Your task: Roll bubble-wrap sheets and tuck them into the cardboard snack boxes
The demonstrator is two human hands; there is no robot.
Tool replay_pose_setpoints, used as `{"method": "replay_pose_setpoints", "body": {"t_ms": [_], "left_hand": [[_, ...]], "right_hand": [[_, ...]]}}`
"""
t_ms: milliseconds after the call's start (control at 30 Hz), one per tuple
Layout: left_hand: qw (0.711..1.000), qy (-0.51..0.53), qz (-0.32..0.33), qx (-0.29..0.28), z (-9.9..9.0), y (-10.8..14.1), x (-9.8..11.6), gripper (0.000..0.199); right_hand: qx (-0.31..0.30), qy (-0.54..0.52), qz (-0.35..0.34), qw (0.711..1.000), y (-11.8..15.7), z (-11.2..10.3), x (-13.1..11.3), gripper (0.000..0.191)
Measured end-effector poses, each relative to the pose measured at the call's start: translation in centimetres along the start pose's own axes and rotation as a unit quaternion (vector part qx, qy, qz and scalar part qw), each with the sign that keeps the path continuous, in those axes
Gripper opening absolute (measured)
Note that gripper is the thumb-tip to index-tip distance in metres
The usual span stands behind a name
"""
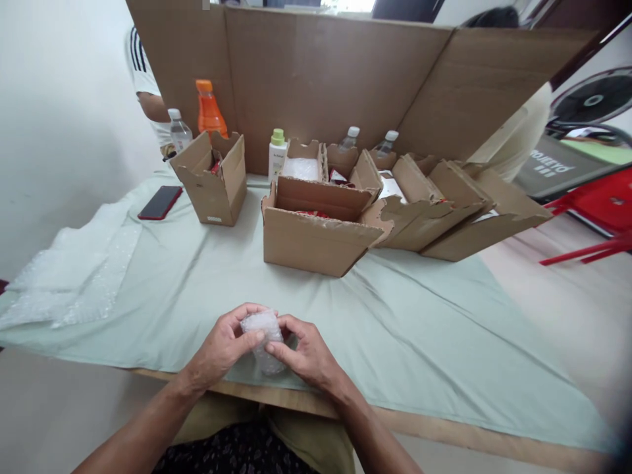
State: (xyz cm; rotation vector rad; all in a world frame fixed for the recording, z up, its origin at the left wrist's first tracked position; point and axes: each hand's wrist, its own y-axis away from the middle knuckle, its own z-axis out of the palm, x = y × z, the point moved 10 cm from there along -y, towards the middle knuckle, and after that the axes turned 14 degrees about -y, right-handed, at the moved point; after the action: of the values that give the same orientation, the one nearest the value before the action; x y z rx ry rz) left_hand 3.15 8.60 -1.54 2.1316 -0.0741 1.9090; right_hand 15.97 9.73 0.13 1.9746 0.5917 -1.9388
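Near the front edge of the table, a small bundle of bubble wrap [263,322] is held between both hands. My left hand [232,339] is closed on its left side, thumb on top and fingers behind. From the right, my right hand [301,349] grips the same bundle, with its thumb pressed on the front. What lies inside the wrap, if anything, cannot be made out. Beyond the hands stands an open cardboard box [316,243] with something red in it.
Bubble wrap sheets [74,263] lie at the left, near a phone [160,202]. A cardboard box [217,191] stands behind, with an orange bottle [210,112]. More open boxes [419,217] line the right back. A tall cardboard panel [336,79] closes off the far side; people are beyond it.
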Motion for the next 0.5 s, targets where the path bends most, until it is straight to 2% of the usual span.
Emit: {"method": "replay_pose_setpoints", "body": {"t_ms": [167,233,333,500], "left_hand": [[0.996,-0.083,0.037,-0.007,0.6,-1.0,2.3,0.028],[0.994,-0.092,0.052,-0.008,1.2,-1.5,2.8,0.022],[0.995,-0.082,0.050,-0.032,2.4,-2.4,2.6,0.021],[0.992,-0.080,0.057,-0.076,3.8,-3.9,1.9,0.021]], "right_hand": [[-0.002,0.046,-0.002,0.999,0.2,-1.7,-1.8,0.017],[-0.005,0.058,-0.012,0.998,0.0,-2.4,-2.8,0.021],[-0.018,0.074,-0.007,0.997,-0.5,-3.4,-3.4,0.032],[-0.052,0.089,0.026,0.994,-1.2,-4.0,-2.0,0.029]]}}
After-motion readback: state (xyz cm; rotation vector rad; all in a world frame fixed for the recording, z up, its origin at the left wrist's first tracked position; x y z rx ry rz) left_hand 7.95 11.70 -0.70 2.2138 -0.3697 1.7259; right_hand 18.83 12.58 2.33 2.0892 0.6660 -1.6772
